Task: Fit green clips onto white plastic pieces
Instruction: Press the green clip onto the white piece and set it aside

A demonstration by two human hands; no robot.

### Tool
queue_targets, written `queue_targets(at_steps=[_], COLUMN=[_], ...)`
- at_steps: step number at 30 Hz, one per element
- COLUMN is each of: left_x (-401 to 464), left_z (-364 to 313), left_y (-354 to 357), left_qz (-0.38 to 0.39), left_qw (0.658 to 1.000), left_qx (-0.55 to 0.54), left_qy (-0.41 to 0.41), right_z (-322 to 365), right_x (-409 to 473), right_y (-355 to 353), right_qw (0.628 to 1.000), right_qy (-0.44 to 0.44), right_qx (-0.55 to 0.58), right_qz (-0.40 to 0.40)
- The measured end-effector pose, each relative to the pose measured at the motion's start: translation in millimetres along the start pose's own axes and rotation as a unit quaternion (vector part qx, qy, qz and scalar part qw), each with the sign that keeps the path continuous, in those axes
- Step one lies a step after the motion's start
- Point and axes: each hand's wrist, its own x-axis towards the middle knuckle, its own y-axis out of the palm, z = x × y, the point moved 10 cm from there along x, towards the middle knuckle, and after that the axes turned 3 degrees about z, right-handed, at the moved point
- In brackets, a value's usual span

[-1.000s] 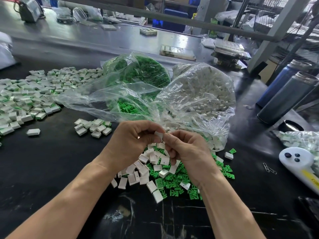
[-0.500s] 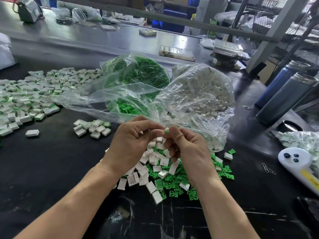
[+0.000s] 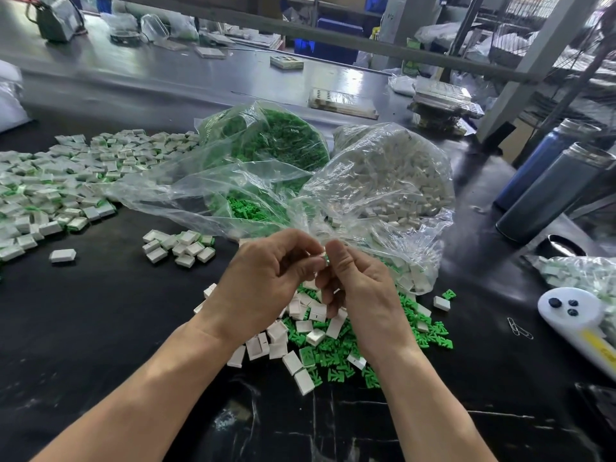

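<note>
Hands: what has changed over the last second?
Both hands rose slightly off the loose pile and stayed pressed together. A second ago only a white piece showed between the fingertips; now the left hand and right hand pinch a white piece with a green clip at its edge. The bags, the pile and the finished heap stayed put.

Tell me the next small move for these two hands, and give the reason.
Probably press the green clip fully home into the white piece. Both the left hand and the right hand pinch the pair together above the loose pile, and green shows between the fingertips, so it looks not yet fully seated.
</note>
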Motion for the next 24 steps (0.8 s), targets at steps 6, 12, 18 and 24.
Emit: queue_targets(at_steps=[6,12,18,24], left_x=[1.5,1.2,0.3,0.0], left_z=[0.8,-2.8,-3.8,-5.7], left_y=[-4.1,17.7,24.4,27.5], left_qz=[-0.031,0.029,0.038,0.046], left_qw=[0.999,0.999,0.998,0.996], left_qx=[-0.009,-0.023,-0.046,-0.064], left_qy=[-0.021,-0.01,-0.014,-0.037], right_z=[-3.3,-6.5,-6.8,-12.4], right_x=[-0.6,-2.4,2.3,6.9], right_y=[2.2,2.6,4.7,-0.1], right_qw=[1.0,0.998,0.999,0.997], right_qy=[0.015,0.036,0.01,-0.012], right_qx=[0.006,-0.029,0.044,0.015], right_qz=[-0.015,-0.032,-0.028,-0.071])
